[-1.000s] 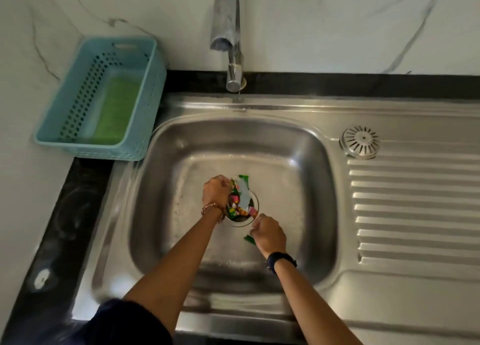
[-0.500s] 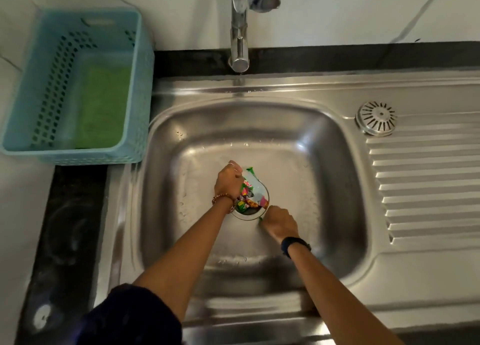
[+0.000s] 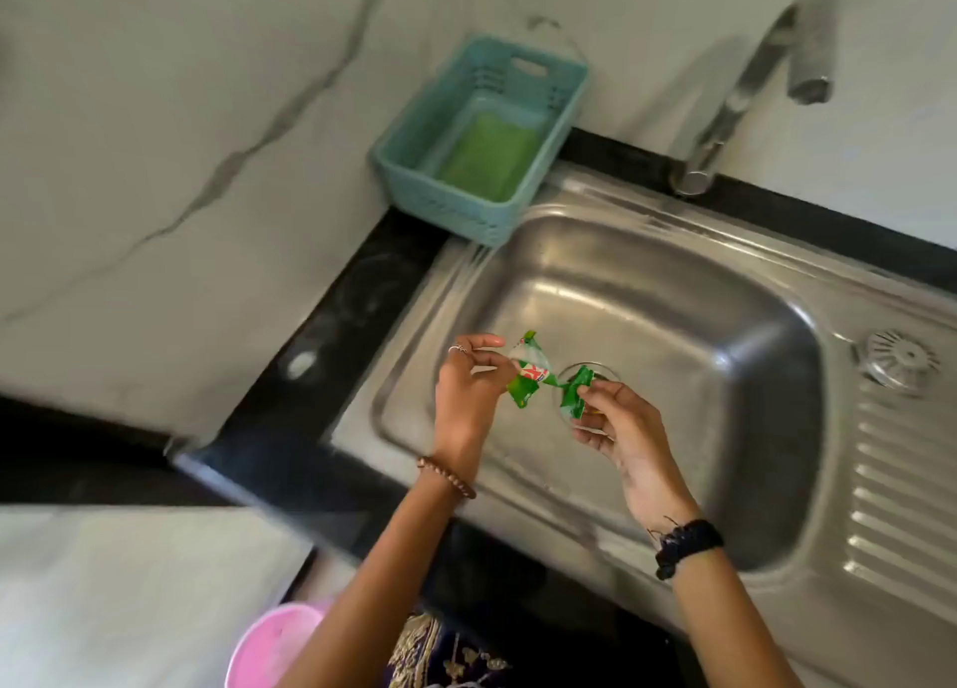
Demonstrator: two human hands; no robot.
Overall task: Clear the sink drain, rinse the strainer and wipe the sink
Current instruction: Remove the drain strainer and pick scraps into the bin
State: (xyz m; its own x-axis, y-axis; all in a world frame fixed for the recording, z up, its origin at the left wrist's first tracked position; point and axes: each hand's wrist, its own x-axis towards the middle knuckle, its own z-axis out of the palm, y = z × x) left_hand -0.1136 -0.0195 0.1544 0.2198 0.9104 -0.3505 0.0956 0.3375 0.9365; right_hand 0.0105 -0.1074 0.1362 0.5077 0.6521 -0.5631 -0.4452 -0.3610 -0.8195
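My left hand point(image 3: 466, 392) pinches a crumpled green, white and red wrapper point(image 3: 528, 371) above the left part of the steel sink point(image 3: 673, 293). My right hand point(image 3: 621, 428) pinches a smaller green wrapper scrap point(image 3: 577, 389) just beside it. Both hands are raised over the basin, in front of the round drain opening point(image 3: 595, 371), which the wrappers and fingers partly hide. The metal strainer point(image 3: 898, 358) lies on the ribbed drainboard at the right.
A teal plastic basket point(image 3: 414, 169) holding a green scrub pad point(image 3: 489, 161) stands on the black counter at the sink's back left corner. The tap point(image 3: 745, 91) arches over the back rim. A pink bucket point(image 3: 274, 646) sits on the floor below left.
Both hands have lifted out of the basin with wrappers from the drain. The camera has swung left and tilted, showing the counter edge and the pink bucket.
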